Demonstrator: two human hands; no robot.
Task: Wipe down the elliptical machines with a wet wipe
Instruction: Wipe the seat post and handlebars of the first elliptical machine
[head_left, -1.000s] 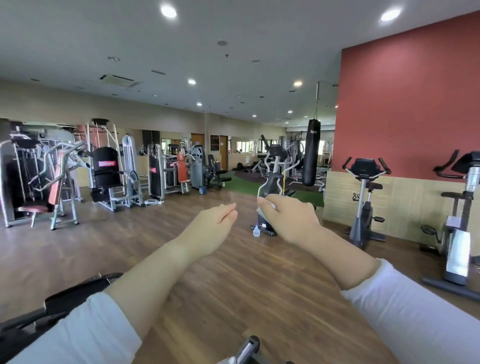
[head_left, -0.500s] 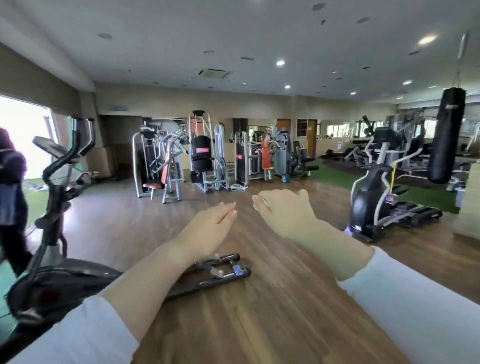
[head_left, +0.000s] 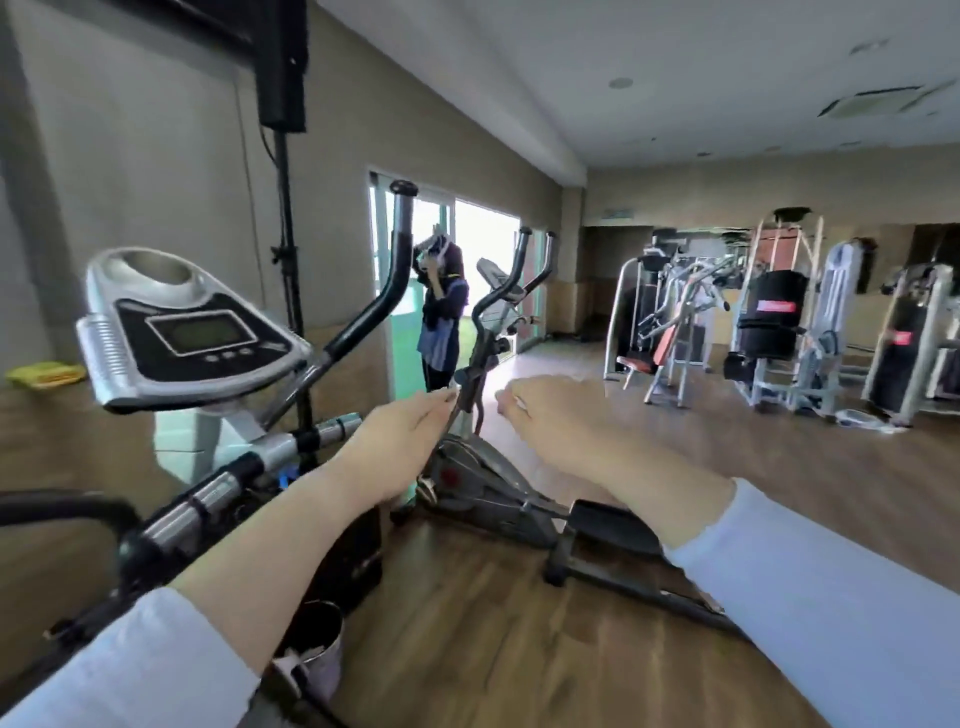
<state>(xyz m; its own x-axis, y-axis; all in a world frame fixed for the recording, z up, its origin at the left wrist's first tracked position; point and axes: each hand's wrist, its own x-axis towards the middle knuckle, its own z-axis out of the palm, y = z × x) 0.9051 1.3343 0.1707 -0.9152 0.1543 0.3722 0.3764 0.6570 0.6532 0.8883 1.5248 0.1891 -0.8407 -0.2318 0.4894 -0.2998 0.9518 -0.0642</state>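
Head view — right grip (head_left: 556, 421) pinches wet wipe (head_left: 513, 401) — elliptical console (head_left: 192, 332) leftward, apart.

First elliptical (head_left: 192, 332) close left, upright; second elliptical (head_left: 483, 478) just beyond.

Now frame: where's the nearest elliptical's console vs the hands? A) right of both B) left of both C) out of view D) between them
B: the console is left of the left hand and the right hand, and neither hand touches it.
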